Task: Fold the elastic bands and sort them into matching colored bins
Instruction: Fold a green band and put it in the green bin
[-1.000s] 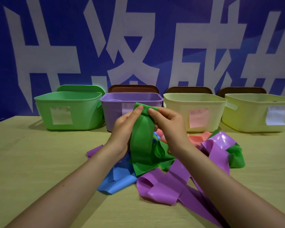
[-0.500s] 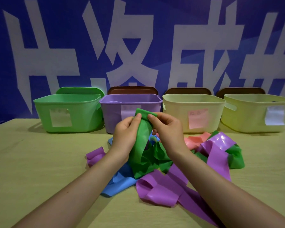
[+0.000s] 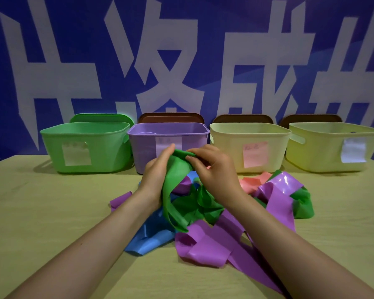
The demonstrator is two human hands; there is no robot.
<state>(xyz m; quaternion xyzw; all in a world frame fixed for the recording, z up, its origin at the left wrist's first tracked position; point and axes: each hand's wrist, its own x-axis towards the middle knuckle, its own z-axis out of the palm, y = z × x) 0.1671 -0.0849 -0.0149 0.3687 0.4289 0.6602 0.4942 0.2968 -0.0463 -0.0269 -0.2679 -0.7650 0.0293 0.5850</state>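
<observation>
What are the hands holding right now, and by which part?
Both hands, left and right, pinch the green band at its folded top end.

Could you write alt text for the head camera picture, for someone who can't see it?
Both hands, left hand and right hand, pinch a green band above a tangled band pile. Four bins line the table behind.

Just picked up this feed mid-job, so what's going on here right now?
A person is folding a green band, pinching its top end between the left hand and right hand above a tangled pile of bands on the table. Purple bands, a blue band and a pink band lie loose. The green bin stands at the far left of the row.
</observation>
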